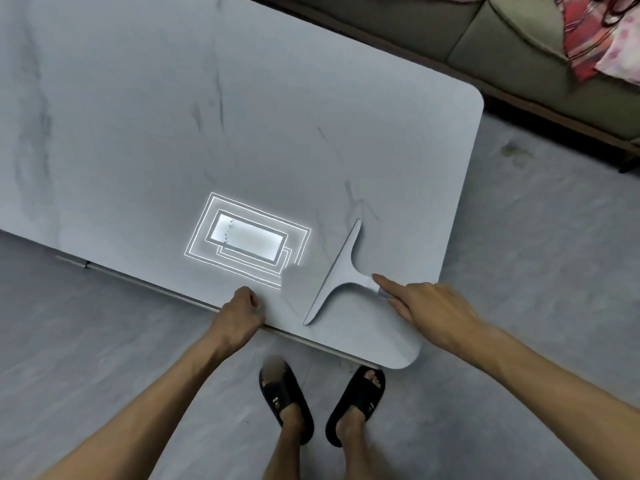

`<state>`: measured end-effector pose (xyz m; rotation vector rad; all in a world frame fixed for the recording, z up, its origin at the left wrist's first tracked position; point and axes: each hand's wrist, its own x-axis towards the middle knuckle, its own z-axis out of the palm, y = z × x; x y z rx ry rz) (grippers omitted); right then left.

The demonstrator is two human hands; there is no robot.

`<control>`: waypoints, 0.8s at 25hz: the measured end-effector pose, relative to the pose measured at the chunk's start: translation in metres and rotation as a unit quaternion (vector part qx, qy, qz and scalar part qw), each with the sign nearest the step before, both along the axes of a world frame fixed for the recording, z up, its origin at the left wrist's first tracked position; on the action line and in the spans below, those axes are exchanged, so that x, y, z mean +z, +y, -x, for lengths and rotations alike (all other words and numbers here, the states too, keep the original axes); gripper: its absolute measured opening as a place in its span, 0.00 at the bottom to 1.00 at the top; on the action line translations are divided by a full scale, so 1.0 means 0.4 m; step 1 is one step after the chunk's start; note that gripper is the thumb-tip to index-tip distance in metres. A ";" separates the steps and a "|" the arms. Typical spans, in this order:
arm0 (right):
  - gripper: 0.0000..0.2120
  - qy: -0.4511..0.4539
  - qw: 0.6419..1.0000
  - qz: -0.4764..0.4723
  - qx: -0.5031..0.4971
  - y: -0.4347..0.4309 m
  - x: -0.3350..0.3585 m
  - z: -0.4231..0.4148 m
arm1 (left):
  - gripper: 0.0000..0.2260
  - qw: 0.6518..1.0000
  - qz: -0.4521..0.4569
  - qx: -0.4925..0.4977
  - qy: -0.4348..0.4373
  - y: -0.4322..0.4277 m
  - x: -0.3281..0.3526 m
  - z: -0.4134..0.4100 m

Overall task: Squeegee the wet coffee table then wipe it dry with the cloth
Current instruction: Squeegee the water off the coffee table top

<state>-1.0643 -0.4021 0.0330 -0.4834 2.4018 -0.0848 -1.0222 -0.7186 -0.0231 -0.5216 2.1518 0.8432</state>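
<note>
Found the grip of the right hand [429, 308] not closed: fingers stretched nearly straight, index fingertip laid on the handle end of a pale grey T-shaped plastic squeegee [341, 273], thumb alongside, nothing curled round it yet. Found the left hand [240, 311] curled into a loose fist, holding nothing, resting on the near edge of the surface.

Saw the squeegee lying flat near the front right corner of a pale grey marble-patterned coffee table [311, 116] with rounded corners, blade running diagonally, handle pointing towards the right hand. Noted a bright rectangular reflection of a ceiling light [247, 237] just left of the blade; could not tell water from gloss. Saw no cloth on the surface.

Beyond it: grey floor [519, 237], black slide sandals [284, 405] below, an olive sofa [512, 46] with pink patterned fabric [595, 36] at top right.

Judged the step as picking up the squeegee, with no stroke begun. Judged the next move to call for closing the fingers round the handle, lifting, then setting the blade down at the far side for a first pull.
</note>
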 end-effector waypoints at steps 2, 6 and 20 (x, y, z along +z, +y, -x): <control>0.22 -0.004 1.000 0.011 -0.013 0.021 0.021 -0.016 | 0.08 1.000 -0.005 -0.022 -0.005 0.034 0.002 0.000; 0.22 0.023 0.997 0.068 0.027 -0.046 0.020 -0.025 | 0.07 1.000 0.021 -0.016 0.016 0.054 -0.003 -0.004; 0.20 0.072 0.963 0.105 0.238 -0.576 -0.102 0.146 | 0.05 0.961 0.103 0.243 0.088 -0.206 0.047 0.000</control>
